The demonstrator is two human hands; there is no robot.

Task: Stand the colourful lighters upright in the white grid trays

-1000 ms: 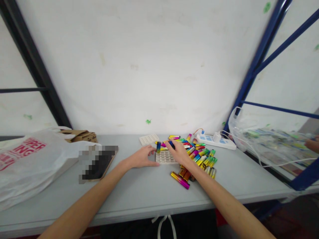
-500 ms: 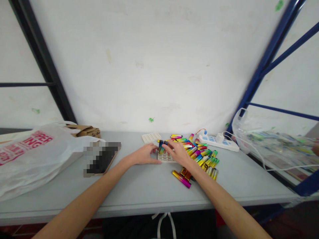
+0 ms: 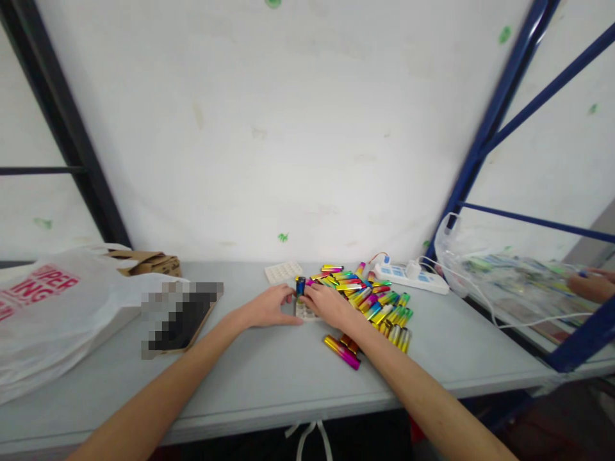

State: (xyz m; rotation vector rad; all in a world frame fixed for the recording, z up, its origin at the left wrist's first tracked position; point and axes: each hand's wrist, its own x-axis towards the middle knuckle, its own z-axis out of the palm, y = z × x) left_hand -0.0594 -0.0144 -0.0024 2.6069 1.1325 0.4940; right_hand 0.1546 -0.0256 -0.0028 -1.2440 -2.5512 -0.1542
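A small white grid tray (image 3: 307, 312) lies on the table between my hands. At its back left corner a blue shiny lighter (image 3: 300, 286) stands upright. My left hand (image 3: 271, 306) grips the tray's left side, its thumb along the near edge and its curled fingers close to the lighter. From the right, my right hand (image 3: 329, 304) reaches over the tray, fingertips closed against that lighter and hiding part of the cells. Beside it spreads a loose pile of shiny, multicoloured lighters (image 3: 369, 301). One yellow and magenta lighter (image 3: 342, 352) lies nearer the front edge.
Behind the left hand lies a second white grid tray (image 3: 283, 273). A pixelated phone (image 3: 187, 317), white plastic bag (image 3: 72, 314) and brown cardboard (image 3: 148, 262) occupy the left. A power strip (image 3: 410, 277) with cables sits behind the pile. Another person's hand (image 3: 593, 285) shows beyond the blue frame (image 3: 473, 153).
The view has shifted slightly. My right hand has lowered over the tray toward its left side, covering more of it; one blue lighter shows between the hands where two showed before.
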